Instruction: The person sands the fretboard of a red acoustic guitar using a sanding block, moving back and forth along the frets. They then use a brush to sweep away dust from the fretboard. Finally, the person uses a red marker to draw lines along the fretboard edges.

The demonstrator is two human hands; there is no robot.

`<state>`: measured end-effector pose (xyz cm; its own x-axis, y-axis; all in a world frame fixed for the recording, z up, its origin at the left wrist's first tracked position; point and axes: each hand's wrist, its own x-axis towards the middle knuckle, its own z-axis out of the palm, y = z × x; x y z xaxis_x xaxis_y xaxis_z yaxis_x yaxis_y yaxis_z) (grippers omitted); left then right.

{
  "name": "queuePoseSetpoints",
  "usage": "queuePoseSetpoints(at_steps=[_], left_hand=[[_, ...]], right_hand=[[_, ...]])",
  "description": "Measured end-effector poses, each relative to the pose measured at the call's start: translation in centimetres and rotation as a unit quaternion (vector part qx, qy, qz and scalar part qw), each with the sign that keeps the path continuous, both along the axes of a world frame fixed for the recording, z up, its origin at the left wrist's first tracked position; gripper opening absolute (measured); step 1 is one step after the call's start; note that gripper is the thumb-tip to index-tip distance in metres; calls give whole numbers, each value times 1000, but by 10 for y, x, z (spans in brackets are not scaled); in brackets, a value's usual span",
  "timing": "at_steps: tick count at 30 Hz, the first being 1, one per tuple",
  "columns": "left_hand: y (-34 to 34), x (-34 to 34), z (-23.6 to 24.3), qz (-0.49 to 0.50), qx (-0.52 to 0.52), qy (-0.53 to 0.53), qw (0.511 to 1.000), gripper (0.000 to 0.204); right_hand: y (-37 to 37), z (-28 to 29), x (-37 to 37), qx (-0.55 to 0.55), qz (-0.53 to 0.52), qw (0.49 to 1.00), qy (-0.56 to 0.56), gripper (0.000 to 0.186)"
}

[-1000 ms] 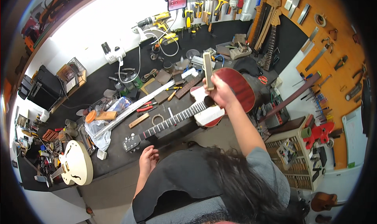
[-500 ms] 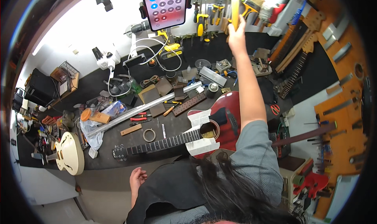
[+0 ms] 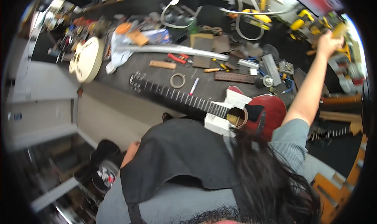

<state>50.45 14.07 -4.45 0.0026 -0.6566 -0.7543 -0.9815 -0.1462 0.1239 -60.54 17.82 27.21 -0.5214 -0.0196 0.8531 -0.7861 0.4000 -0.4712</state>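
Observation:
My right arm stretches to the far right, where my right hand [image 3: 329,45] is closed round a long yellow tool [image 3: 339,29] by the tool rack. Blur hides the tool's exact kind. My left hand [image 3: 134,146] is low beside the black apron [image 3: 176,145], which covers most of it; its fingers cannot be made out. On the bench in front of me lies a red acoustic guitar [image 3: 273,108], its neck [image 3: 178,97] pointing left. White masking sheets [image 3: 238,99] lie on its top on both sides of the fretboard end.
On the dark bench are a tape roll [image 3: 178,80], a marker [image 3: 194,86], a wooden block [image 3: 162,64], red-handled pliers [image 3: 176,58], a long metal straightedge [image 3: 176,51] and a drilled brown bar [image 3: 234,77]. A cream guitar body [image 3: 87,60] stands left; a stool-like object [image 3: 107,173] is behind.
The view has swung, moving the bench and guitar in the picture. My right hand still grips the yellow tool near the rack. My left hand has dropped partly behind the apron.

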Motion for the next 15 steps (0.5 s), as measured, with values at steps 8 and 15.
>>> queuePoseSetpoints(at_steps=[8, 15], left_hand=[[-7, -34, -29, 67, -26, 106, 992, 38], [-44, -61, -25, 28, -32, 112, 993, 38]], right_hand=[[-7, -22, -46, 20, -39, 999, -26, 90], [-5, -23, 52, -69, 29, 996, -40, 63]])
